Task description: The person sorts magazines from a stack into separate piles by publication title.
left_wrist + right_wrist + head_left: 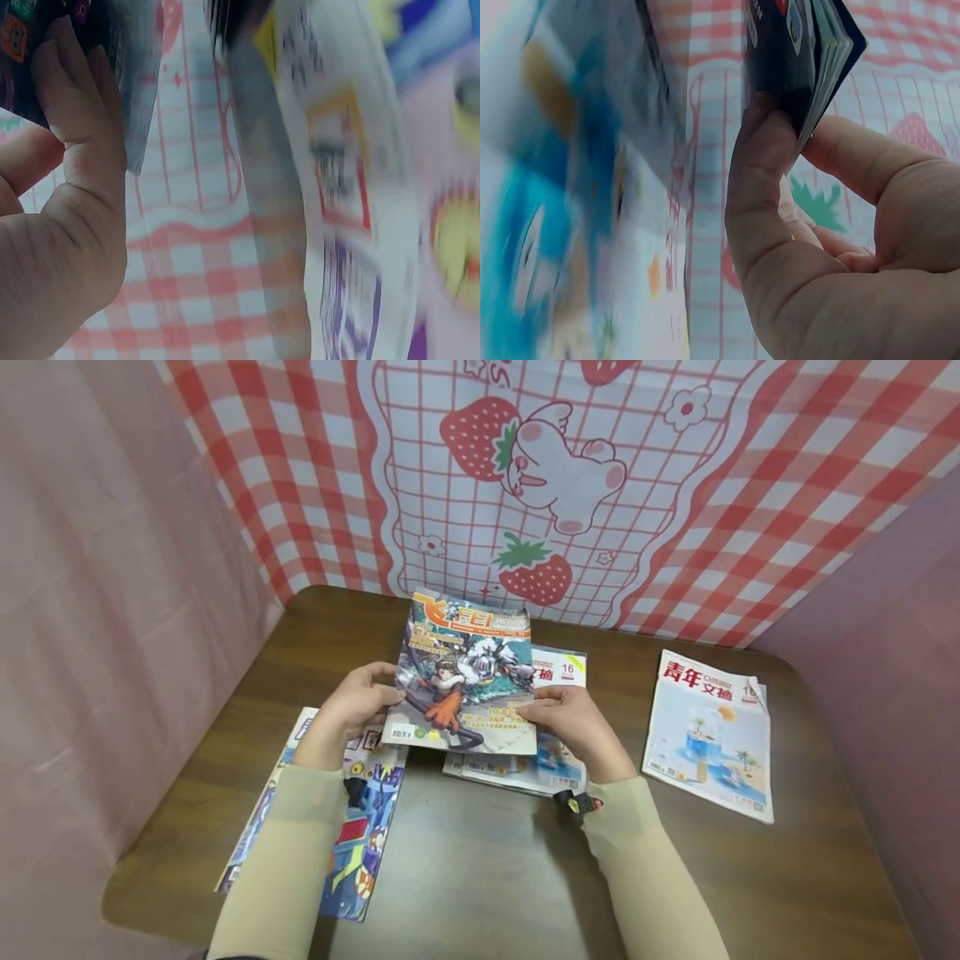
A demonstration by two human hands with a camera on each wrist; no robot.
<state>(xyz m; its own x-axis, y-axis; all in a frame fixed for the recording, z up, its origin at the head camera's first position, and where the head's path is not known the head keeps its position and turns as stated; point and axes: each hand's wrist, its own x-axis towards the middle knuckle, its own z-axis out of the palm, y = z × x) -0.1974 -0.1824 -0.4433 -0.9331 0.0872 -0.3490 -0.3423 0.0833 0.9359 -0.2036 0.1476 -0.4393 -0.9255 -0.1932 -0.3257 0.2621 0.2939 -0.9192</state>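
A magazine point(467, 668) with an orange title and an illustrated cover is held up, tilted, over the middle of the table. At its left edge, my left hand point(357, 700) grips it. My right hand point(576, 723) pinches the opposite edge, thumb on the cover; the right wrist view shows the dark back cover point(780, 67) and page edges between thumb and fingers. Partly hidden below lie white-and-blue magazines point(566, 768) marked 16, apparently stacked. Under my left forearm, a colourful cartoon magazine point(356, 860) lies partly covered.
Another white-and-blue magazine point(708, 735), one corner curled, lies on the right of the brown wooden table point(480, 868). A red-checked strawberry cloth point(315, 485) hangs behind the back edge. Pink curtains point(90, 610) hang at the sides.
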